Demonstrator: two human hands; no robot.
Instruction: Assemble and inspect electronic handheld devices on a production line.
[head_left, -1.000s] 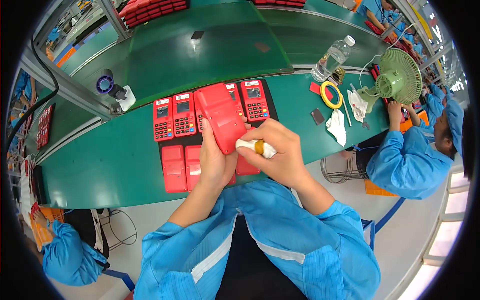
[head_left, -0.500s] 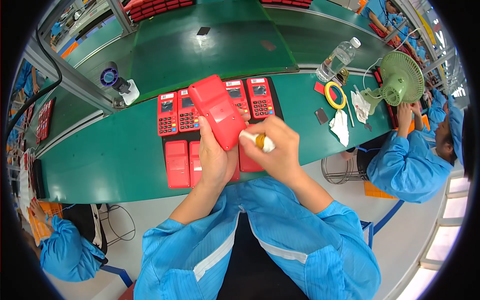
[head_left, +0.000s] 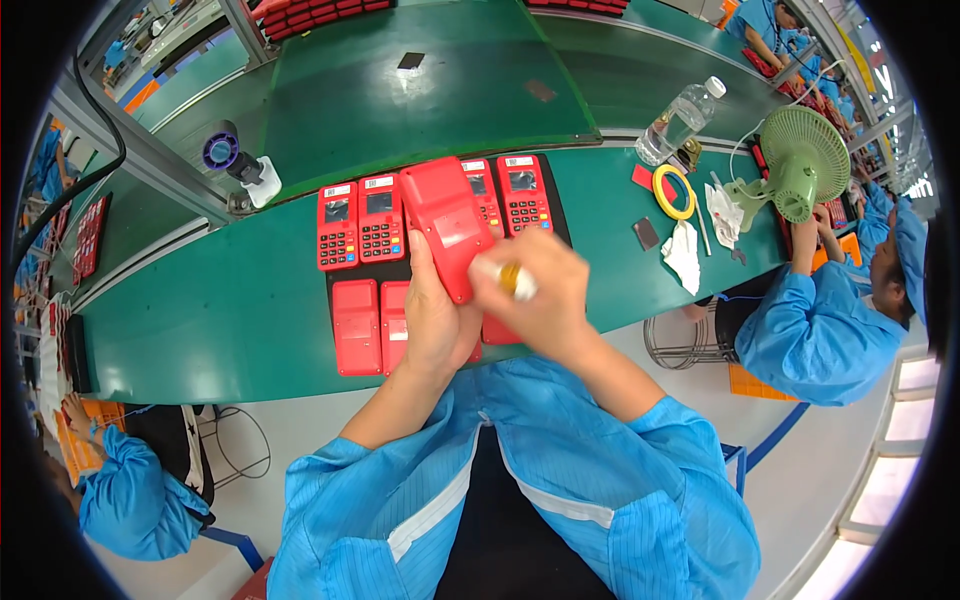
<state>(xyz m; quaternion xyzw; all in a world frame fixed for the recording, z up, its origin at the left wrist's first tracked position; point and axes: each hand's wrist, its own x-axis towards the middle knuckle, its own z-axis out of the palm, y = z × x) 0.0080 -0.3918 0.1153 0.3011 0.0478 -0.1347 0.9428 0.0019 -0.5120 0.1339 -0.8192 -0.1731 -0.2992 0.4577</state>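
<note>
A red handheld payment terminal (head_left: 446,222) is held up, tilted, its back facing me. My left hand (head_left: 437,318) is closed round its lower left side. My right hand (head_left: 548,292) is at the terminal's lower right edge, blurred by motion. It pinches a small white wad with a yellow-brown band (head_left: 522,284); its exact kind is unclear. Behind the held terminal, several red terminals stand face up in a row, such as the leftmost one (head_left: 338,226), on a black mat (head_left: 384,271). Nearer me lie several face-down ones, including this red terminal (head_left: 357,325), partly hidden by my hands.
On the right are a water bottle (head_left: 680,122), yellow tape roll (head_left: 673,192), white cloth (head_left: 682,257), dark small plate (head_left: 645,233) and green fan (head_left: 800,160). A small purple-rimmed device (head_left: 232,155) stands left by the metal frame. A co-worker (head_left: 825,320) sits at right.
The held terminal and my left hand have shifted slightly right and down. My right hand has moved slightly left along the terminal's lower edge, still pinching the wad.
</note>
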